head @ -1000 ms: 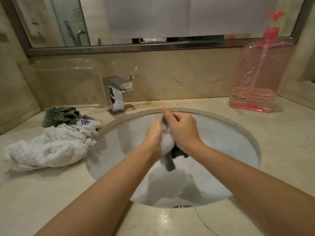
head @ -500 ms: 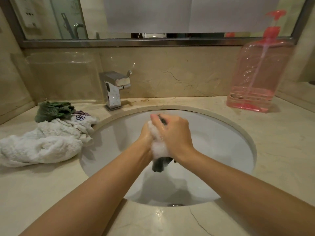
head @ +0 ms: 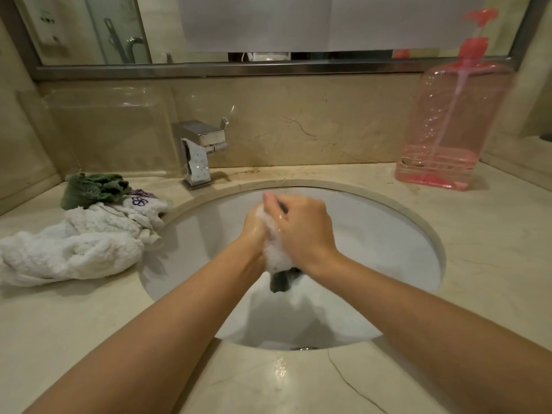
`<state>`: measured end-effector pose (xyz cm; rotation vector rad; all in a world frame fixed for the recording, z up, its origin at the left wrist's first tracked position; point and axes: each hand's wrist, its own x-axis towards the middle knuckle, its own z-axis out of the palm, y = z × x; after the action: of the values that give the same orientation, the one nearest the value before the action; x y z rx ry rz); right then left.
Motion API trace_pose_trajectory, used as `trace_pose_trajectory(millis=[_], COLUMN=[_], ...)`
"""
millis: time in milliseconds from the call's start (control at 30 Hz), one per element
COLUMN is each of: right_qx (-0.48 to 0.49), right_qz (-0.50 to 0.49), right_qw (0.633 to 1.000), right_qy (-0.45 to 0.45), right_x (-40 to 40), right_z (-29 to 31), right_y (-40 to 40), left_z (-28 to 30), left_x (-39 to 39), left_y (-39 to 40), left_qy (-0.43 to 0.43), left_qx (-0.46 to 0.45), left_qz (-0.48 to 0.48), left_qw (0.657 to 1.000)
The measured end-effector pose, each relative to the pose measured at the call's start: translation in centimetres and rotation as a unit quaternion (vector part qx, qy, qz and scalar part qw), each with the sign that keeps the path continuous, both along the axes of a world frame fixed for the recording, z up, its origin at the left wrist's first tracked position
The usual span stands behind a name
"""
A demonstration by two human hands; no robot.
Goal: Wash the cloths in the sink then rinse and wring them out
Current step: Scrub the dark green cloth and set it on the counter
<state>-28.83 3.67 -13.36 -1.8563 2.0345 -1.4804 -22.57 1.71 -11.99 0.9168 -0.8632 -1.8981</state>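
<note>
Hands: left hand [head: 254, 227] and right hand [head: 301, 231] grip the sudsy dark cloth [head: 282, 280] over the sink [head: 388, 234].
Left of sink: towels [head: 74, 249], tap [head: 198, 153].
Right of sink: soap bottle [head: 448, 124].

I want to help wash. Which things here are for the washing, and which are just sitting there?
For the washing:
left hand and right hand, scrubbing the soapy dark cloth
sink
tap
soap bottle
cloth pile, waiting beside the sink

Just there:
mirror

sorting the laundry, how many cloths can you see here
4: a dark cloth lathered between both hands over the sink; green cloth, embroidered cloth and white towel piled left. More may be hidden.
</note>
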Motion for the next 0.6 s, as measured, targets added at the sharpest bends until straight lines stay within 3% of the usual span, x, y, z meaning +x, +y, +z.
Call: trace_pose_trajectory(millis=[133, 300, 433, 533, 600], right_qx=[0.032, -0.07, 0.023, -0.087, -0.094], right_qz=[-0.049, 0.024, -0.076, 0.005, 0.021], right_qw=[0.997, 0.997, 0.997, 0.993, 0.99], right_qy=[-0.046, 0.037, -0.006, 0.076, 0.107], right_x=[-1.3, -0.2, -2.0, -0.2, 0.6], right_z=[0.5, -0.5, 0.1, -0.8, -0.9], right_y=[-1.1, -0.3, -2.0, -0.5, -0.5], left_z=[0.9, 0.1, 1.0, 0.5, 0.5], left_x=[0.2, 0.1, 0.5, 0.9, 1.5], left_y=[0.8, 0.2, -0.1, -0.4, -0.2], left_qy=[-0.011, -0.019, -0.042, -0.043, -0.046], left_qx=[0.027, -0.006, 0.047, 0.052, 0.06], left_qz=[-0.037, -0.007, -0.056, -0.06, -0.066], left_qw=[0.999, 1.0, 0.996, 0.996, 0.995])
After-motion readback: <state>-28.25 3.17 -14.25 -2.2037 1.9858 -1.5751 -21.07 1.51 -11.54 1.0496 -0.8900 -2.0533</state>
